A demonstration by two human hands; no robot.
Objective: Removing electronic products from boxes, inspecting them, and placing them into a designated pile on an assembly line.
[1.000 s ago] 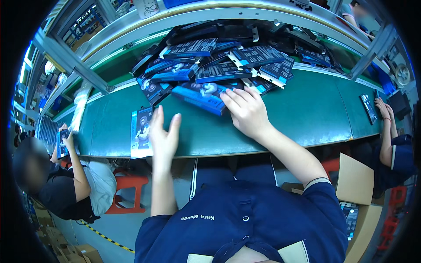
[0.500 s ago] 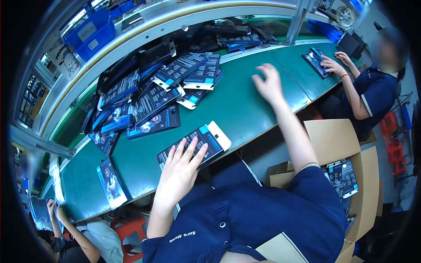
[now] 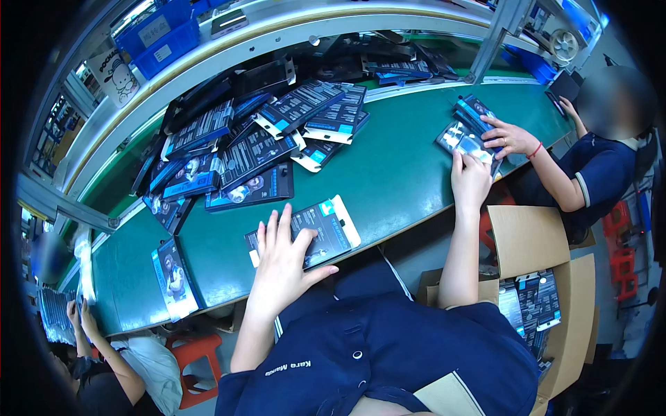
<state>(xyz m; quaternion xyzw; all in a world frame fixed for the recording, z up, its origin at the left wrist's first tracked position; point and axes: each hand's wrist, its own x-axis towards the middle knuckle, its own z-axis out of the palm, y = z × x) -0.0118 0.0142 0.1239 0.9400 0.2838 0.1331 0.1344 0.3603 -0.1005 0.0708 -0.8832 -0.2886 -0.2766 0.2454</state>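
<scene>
My left hand (image 3: 281,260) rests with spread fingers on a flat black-and-blue retail box (image 3: 331,234), whose white end flap sticks out at the right. My right hand (image 3: 470,182) reaches out to the right, its fingers closed on the near edge of a shiny dark flat package (image 3: 454,136). A co-worker's hand (image 3: 512,139) lies over the same spot, beside another black-and-blue box (image 3: 476,111) that partly overlaps the shiny package. Whether the co-worker also grips the package cannot be told.
A heap of similar boxes (image 3: 260,156) covers the table's (image 3: 388,173) far left part. One box (image 3: 175,277) lies alone near the left front edge. An open carton (image 3: 579,305) with boxes inside stands at my right. Another person's hands (image 3: 82,320) work at far left.
My right hand has moved right and toward the front edge, closing on the shiny package. The co-worker's hand and box have come nearer to me. My left thumb has spread outward.
</scene>
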